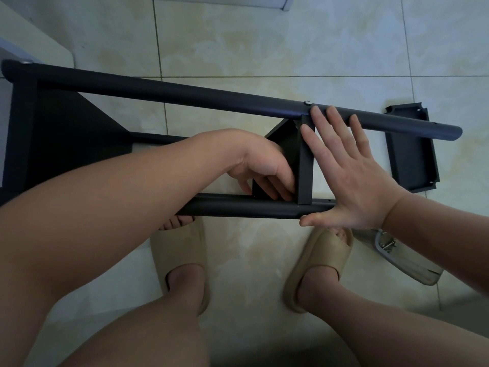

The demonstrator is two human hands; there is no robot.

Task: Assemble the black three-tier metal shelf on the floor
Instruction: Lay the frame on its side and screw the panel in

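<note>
The right hand (352, 170) lies flat, palm down. Its fingers are straight, spread and point away from the body, and the thumb stretches to the left. The left hand (260, 165) bends down at the wrist with curled fingers; their tips are partly hidden. Both forearms reach forward.

Seen from above, the person is showing a bare left forearm (132, 186) and a bare right forearm (436, 229), each ending in an uncovered hand: the left hand (262, 168) and the right hand (352, 170). A bare left leg (158, 327) and a bare right leg (370, 327) are filling the bottom of the view. The person is wearing beige slide sandals, a left sandal (180, 260) and a right sandal (320, 268). Each is looking thick, soft and rounded, moulded in one piece, with a wide band covering the top of the foot. Toes (176, 223) are peeking out at the open fronts.
</note>
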